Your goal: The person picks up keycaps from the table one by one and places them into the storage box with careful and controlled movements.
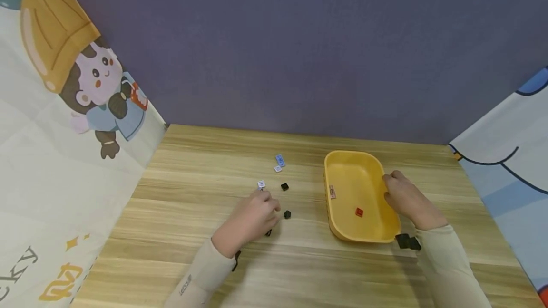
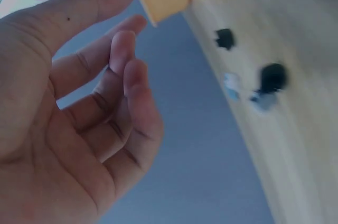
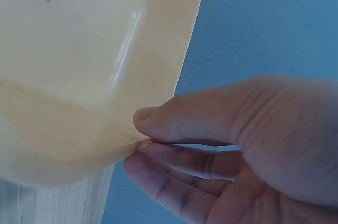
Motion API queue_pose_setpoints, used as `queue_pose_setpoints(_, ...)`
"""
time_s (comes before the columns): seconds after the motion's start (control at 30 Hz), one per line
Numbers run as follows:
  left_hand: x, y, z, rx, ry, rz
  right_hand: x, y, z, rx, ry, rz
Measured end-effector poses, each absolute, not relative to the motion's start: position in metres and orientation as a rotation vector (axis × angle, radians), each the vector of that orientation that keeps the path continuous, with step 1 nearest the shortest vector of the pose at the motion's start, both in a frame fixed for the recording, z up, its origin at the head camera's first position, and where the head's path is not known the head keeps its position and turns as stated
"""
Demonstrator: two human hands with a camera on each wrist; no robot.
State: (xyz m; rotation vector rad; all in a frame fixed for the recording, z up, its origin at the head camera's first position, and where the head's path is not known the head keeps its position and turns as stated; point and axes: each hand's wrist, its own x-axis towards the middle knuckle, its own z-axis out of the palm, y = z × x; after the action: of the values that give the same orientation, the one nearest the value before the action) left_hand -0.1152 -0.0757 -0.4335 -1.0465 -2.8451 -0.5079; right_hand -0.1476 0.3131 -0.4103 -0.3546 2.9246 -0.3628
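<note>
My right hand pinches the right rim of a yellow plastic bin between thumb and fingers, as the right wrist view shows close up. Inside the bin lie a red keycap, its hollow underside showing in the right wrist view, and a longer pinkish keycap by the left wall. My left hand is low over the table, fingers loosely bent and nothing between them in the left wrist view. Just beyond its fingertips is a white keycap; a black keycap lies to their right.
Farther back on the wooden table are a blue keycap, another white one and a black one. One more small black piece shows beside the left hand. A dark blue-grey panel closes off the back.
</note>
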Motion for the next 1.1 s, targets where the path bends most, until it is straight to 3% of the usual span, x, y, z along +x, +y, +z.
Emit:
queue_pose_setpoints(0.4, -0.105, -0.096, -0.463, -1.069, -2.997, -0.542, -0.147, 0.313, -0.41, -0.355, 2.93, -0.355)
queue_pose_setpoints(1.1, -0.107, -0.097, -0.473, -1.046, -3.039, -0.556, -0.147, 0.313, -0.411, -0.378, 2.948, -0.34)
